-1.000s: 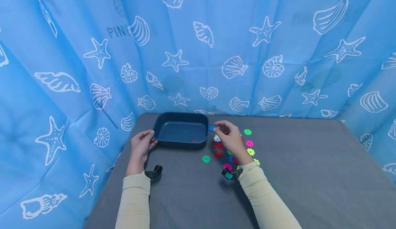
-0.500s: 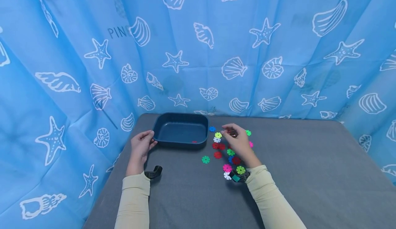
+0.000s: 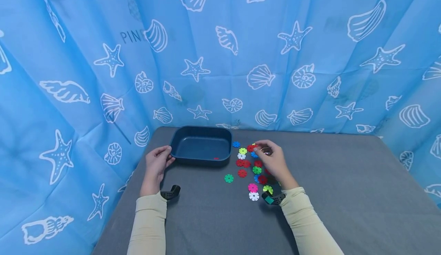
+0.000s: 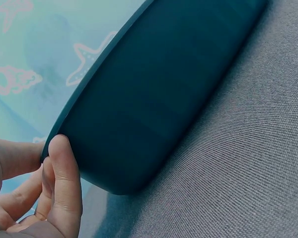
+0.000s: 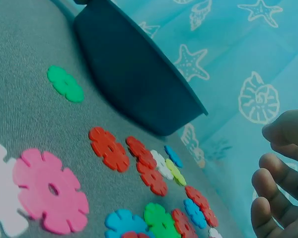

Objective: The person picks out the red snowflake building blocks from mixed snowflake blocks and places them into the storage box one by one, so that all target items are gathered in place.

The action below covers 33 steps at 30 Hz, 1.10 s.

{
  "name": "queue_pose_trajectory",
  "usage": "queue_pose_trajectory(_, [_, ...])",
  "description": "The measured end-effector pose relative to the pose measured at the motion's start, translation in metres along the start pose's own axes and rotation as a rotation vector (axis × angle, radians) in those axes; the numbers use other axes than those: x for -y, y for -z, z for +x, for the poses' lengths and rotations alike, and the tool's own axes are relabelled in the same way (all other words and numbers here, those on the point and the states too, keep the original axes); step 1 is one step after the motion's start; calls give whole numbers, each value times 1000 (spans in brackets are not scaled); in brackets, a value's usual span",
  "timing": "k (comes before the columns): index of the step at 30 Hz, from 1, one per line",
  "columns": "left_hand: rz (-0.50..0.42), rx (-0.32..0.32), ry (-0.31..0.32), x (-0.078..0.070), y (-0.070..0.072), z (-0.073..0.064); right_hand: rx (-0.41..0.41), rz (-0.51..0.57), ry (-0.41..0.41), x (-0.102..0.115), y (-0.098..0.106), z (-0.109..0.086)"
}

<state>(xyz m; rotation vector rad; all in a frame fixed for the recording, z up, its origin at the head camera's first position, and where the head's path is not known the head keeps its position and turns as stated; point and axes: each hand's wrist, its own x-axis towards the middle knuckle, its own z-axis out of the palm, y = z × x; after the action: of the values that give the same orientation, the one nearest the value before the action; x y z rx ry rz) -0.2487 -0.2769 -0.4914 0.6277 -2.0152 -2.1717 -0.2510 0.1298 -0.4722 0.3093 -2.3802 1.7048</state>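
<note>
My left hand (image 3: 158, 167) pinches the near left rim of a dark blue rectangular tray (image 3: 203, 161); the left wrist view shows thumb and fingers on its edge (image 4: 64, 111). A small red piece (image 3: 216, 158) shows inside the tray by its near wall. To the right lie several flower-shaped plastic discs in red, blue, green, yellow, pink and white. Above the far right of them hovers my right hand (image 3: 273, 161), fingers loosely bent and apart, with nothing visible between them in the right wrist view (image 5: 283, 178). It is nearest a red disc (image 3: 250, 148) and hides some others.
A lone green disc (image 3: 229, 178) lies in front of the tray. A pink disc (image 3: 253, 187) and a white disc (image 3: 253, 196) are nearest to me. Grey cloth (image 3: 206, 224) covers the table, and a blue shell-patterned curtain (image 3: 213, 90) hangs behind it.
My right hand has moved right, away from the tray and over the discs, uncovering blue, yellow, white and red ones. The left hand and tray stay in place.
</note>
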Motion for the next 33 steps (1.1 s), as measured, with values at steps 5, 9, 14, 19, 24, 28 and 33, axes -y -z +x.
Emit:
queue_pose_trajectory(5, [7, -8, 8, 0, 0, 0, 14, -27, 21, 15, 8, -4])
queue_pose_trajectory(9, [9, -12, 13, 0, 0, 0, 27, -45, 24, 14, 11, -4])
queue_pose_trajectory(14, [22, -11, 13, -1, 0, 0, 21, -31, -12, 7, 14, -2])
queue_pose_trajectory(19, [27, -5, 12, -1, -1, 0, -10, -50, -17, -23, 16, 6])
queue_pose_trajectory(24, [22, -4, 15, -3, -1, 0, -5, -38, -5, -35, 21, 9])
queue_pose_trajectory(28, [23, 0, 17, -2, 0, -1, 4, -52, -13, -38, 24, 9])
queue_pose_trajectory(33, [22, 0, 9, -2, -1, -2, 21, -94, -30, -42, 27, 9])
